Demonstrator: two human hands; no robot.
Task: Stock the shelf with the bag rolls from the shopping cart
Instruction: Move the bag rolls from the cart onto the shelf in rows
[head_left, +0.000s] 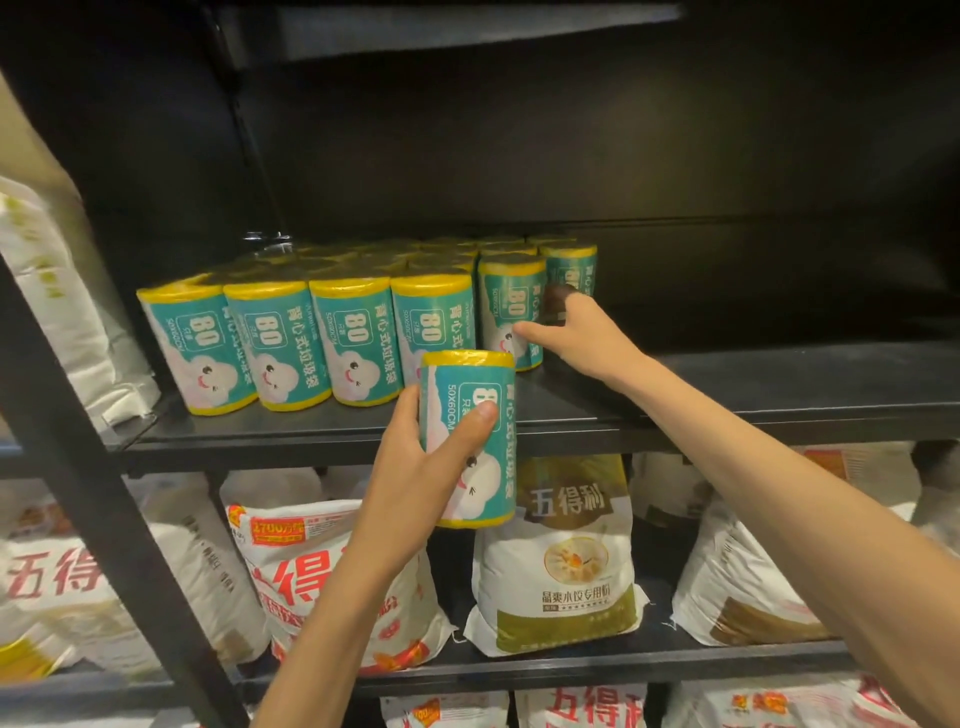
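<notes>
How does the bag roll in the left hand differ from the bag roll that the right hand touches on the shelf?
The roll in the left hand is held in the air before the shelf edge; the roll at the right hand stands on the shelf at the right end of the front row. The left hand grips its roll with curled fingers; the right hand only touches its roll with the thumb. Both are upright, teal with yellow ends.

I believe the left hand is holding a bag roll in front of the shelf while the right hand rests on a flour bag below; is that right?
Not quite. The head view shows the left hand holding a bag roll in front of the shelf, but the right hand is up on that shelf, touching a standing roll, not a flour bag.
</notes>
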